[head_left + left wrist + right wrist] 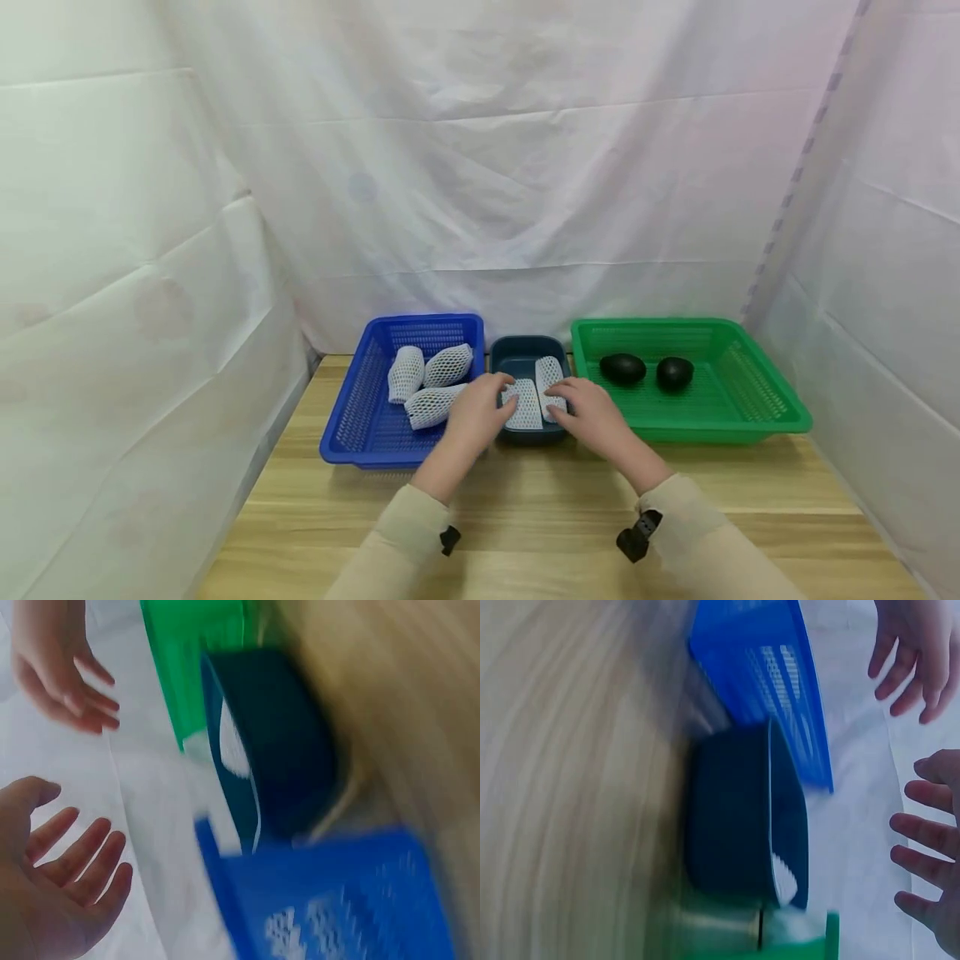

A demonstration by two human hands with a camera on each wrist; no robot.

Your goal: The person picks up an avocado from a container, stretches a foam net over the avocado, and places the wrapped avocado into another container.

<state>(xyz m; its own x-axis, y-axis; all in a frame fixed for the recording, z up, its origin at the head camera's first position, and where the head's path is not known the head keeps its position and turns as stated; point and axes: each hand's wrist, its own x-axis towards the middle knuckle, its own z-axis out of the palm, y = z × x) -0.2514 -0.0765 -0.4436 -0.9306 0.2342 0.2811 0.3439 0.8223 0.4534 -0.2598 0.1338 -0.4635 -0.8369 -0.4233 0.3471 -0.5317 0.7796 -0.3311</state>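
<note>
My left hand (pixel 477 408) is over the left part of a dark teal bin (pixel 517 344), its fingers apart and holding nothing. On the other side, my right hand (pixel 594 410) hovers above the bin's right part, also with nothing in it. Between and below the hands, two flat white foam net sleeves lie in the bin: a left sleeve (pixel 525 408) and a right sleeve (pixel 550 374). Both wrist views show spread fingers, with the left hand (pixel 67 877) and right hand (pixel 934 840) held above the level of the bin's rim.
A blue basket (pixel 348 417) at left contains several rounded white foam nets (pixel 448 365), dark showing through the mesh. At right, a green basket (pixel 738 367) holds two dark oval fruits (pixel 622 368) resembling avocados. White cloth (pixel 487 183) hangs behind the wooden table (pixel 540 517).
</note>
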